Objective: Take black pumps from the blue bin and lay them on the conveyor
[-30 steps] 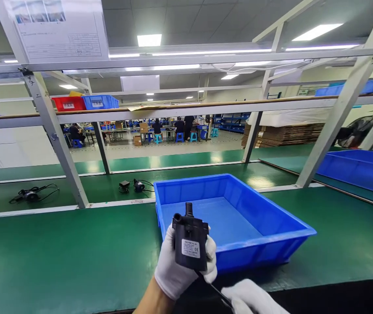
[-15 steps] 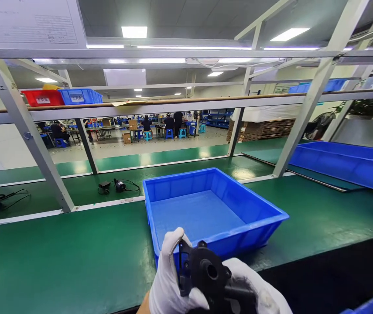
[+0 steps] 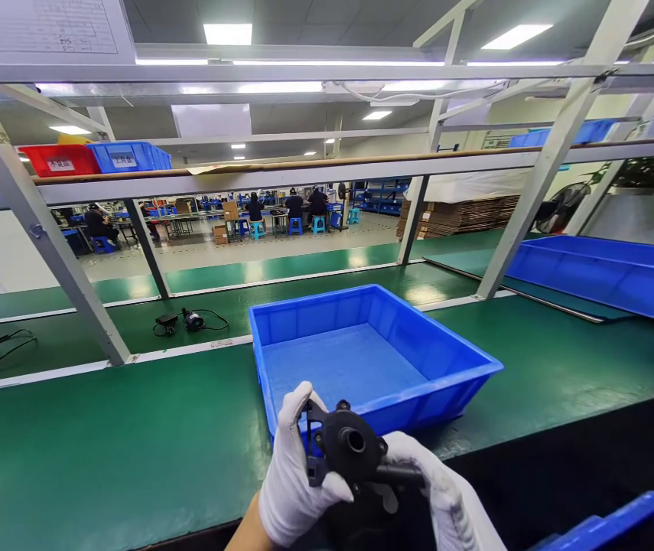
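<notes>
In white gloves, both hands hold a black plastic pump [image 3: 353, 444] just in front of the near wall of a blue bin [image 3: 332, 356]. Its round face, with a short open port in the middle, is turned up toward me. My left hand [image 3: 297, 467] grips the bracket side, thumb below and fingers on top. Wrapped about the side tube at the right is my right hand [image 3: 433, 478], its fingertips partly hidden. The pump's underside cannot be seen. The bin's visible floor holds nothing.
A small pump with a cord [image 3: 193, 320] lies beyond the bin on the green bench [image 3: 131, 444]. Farther right stands a long blue tub [image 3: 607, 279]. Slanted metal posts [image 3: 54, 245] carry a shelf with red [image 3: 63, 161] and blue boxes. Another blue bin [image 3: 630, 524] shows at lower right.
Both hands and the pump have come slightly up and left in view, and the pump's face is seen more fully. The camera has shifted a little; more of the lower-right bin shows.
</notes>
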`<state>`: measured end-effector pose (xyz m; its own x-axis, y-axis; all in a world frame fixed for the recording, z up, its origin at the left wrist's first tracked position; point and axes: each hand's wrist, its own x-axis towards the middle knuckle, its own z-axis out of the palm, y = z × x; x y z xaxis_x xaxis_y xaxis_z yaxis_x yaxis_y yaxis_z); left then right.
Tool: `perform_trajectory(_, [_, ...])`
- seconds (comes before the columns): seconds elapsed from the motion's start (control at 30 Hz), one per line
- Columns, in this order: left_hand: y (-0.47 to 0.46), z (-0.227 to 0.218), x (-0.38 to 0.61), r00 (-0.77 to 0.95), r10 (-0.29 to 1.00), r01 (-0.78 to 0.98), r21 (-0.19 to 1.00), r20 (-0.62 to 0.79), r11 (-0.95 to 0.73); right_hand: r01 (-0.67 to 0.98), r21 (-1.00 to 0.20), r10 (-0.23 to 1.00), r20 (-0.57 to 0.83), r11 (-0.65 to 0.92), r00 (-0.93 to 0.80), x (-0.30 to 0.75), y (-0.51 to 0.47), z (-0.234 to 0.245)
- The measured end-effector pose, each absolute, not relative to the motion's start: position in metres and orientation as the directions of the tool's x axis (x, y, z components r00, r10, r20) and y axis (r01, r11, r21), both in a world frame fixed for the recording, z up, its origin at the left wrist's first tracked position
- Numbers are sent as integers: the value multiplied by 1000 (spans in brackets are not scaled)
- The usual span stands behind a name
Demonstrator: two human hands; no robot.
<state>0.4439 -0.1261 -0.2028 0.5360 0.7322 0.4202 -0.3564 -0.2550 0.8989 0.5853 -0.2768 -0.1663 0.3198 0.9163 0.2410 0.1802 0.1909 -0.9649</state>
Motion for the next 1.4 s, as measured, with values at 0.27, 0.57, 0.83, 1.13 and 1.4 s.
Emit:
perform_trajectory(0.27, [-126,-200,448,429,642,-319,772,635,-551,245,-957,912,232,153,338,598,-266,-174])
perform_trajectory(0.57, [-86,-200,424,292,170,-119,212,941,-970,515,-627,734,679,584,-5,619,-258,-154])
perform_trajectory(0.83, [-77,-193,404,200,478,-190,513,855,-837,276,-817,825,552,507,119,625,-254,-165])
perform_trajectory(1.13, [-75,-196,402,240,513,-230,562,824,-795,371,-900,912,331,228,241,627,-246,-169])
perform_trajectory(1.4, [-72,-197,397,213,556,-227,594,804,-772,324,-821,870,493,469,-8,639,-253,-166])
